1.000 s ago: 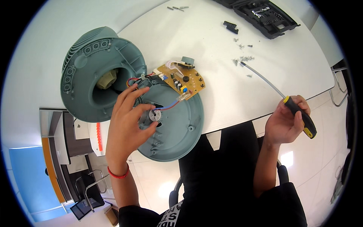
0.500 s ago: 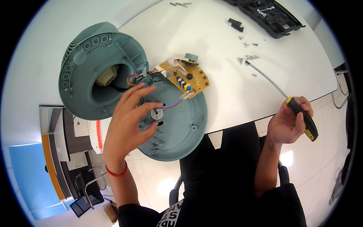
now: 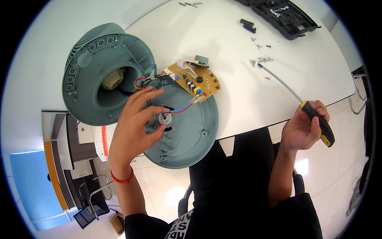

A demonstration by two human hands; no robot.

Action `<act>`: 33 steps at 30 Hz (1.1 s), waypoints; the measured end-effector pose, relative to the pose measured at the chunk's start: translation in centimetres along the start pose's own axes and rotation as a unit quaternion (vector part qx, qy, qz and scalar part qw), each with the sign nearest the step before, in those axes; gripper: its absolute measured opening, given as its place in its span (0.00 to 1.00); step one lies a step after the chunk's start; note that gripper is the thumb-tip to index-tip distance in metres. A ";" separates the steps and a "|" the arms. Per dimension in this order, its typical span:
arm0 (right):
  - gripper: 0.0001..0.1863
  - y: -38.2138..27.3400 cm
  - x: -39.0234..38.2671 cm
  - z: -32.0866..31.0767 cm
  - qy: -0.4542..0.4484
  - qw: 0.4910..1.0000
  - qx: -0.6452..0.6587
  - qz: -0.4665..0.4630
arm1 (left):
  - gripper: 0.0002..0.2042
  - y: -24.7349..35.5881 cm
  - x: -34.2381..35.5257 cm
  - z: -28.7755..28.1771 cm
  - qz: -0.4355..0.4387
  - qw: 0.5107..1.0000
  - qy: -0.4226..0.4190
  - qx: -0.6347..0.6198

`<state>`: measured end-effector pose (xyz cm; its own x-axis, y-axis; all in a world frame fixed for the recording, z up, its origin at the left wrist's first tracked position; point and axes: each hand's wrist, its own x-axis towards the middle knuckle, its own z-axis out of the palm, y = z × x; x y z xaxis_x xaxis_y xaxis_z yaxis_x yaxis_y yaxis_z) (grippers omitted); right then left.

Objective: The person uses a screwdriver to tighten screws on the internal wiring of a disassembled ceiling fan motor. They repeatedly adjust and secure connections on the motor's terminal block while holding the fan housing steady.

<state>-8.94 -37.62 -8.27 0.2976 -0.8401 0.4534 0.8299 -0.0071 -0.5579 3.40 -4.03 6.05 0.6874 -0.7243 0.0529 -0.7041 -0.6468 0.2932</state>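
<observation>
Screws point(image 3: 266, 59) lie on tbl point(image 3: 238, 95), PCB point(image 3: 205, 85) hides base point(image 3: 187, 139) edge, L hand point(image 3: 131, 129) pinches wht disc point(image 3: 165, 119), R hand point(image 3: 299, 132) grips screwdriver point(image 3: 321, 128).

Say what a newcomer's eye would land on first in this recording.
First, the big hollow grey-green shell at left, beside a matching round base. Then the orange-yellow circuit board over the base's far rim, its blue and red wires running toward a small round grey part at the left hand. At right, the right hand holds a black-and-yellow screwdriver.
</observation>
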 end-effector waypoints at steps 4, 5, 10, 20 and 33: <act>0.13 0.0 0.1 0.0 -0.004 1.000 -0.006 -0.005 | 0.19 0.2 0.0 -0.2 -0.002 1.000 -0.009 0.004; 0.13 0.0 0.1 0.0 -0.003 1.000 -0.005 -0.006 | 0.19 0.0 0.0 -0.2 0.002 1.000 -0.008 0.005; 0.13 0.1 0.0 0.0 0.001 1.000 -0.007 -0.005 | 0.18 -0.2 0.2 -0.1 0.009 1.000 -0.009 -0.004; 0.13 0.1 0.0 0.0 0.000 1.000 -0.010 -0.004 | 0.19 -0.5 0.6 -0.8 0.010 0.999 -0.030 -0.005; 0.12 0.2 0.1 -0.4 -0.009 1.000 -0.009 -0.006 | 0.16 -0.5 0.2 -0.8 -0.005 0.999 -0.032 0.020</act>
<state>-8.94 -37.92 -8.59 0.2959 -0.8296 0.4735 0.8253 -0.0275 -0.5640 4.06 -3.63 6.69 0.6829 -0.7304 -0.0117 -0.7043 -0.6626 0.2548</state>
